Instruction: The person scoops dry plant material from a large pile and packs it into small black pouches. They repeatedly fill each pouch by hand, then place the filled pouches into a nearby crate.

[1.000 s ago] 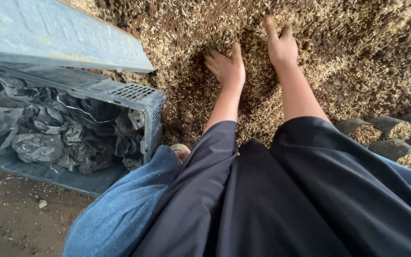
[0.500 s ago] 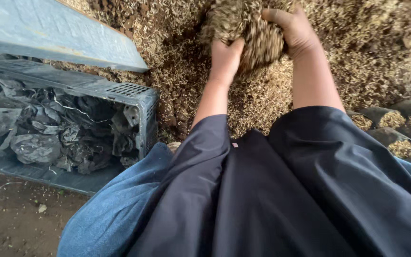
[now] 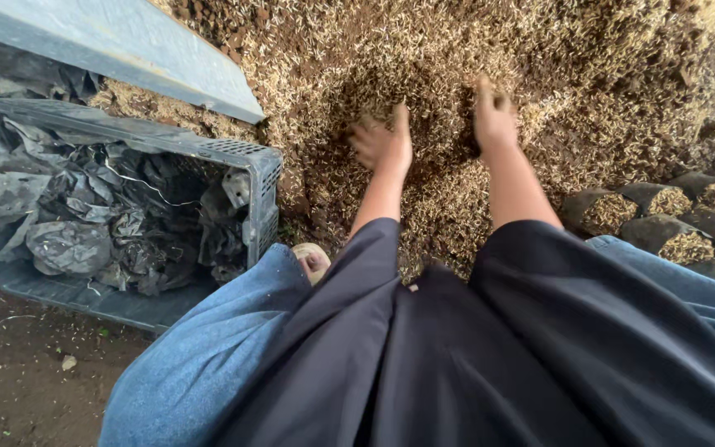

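Both hands, left hand [image 3: 384,142] and right hand [image 3: 494,117], lie spread and apart, fingers dug into the husk-and-soil heap [image 3: 622,91] ahead. Material judged loose, light, crumbly; best scooped from beneath with 2 cupped palms.

Grey crate [image 3: 262,178] (crumpled black bags [image 3: 84,223]), filled pots [image 3: 672,223]

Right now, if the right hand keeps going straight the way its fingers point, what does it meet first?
The right hand already rests palm-down on the heap of husk and soil mix, fingers pointing up the slope. Going on, it would likely just push deeper into that heap; nothing else shows in that line.
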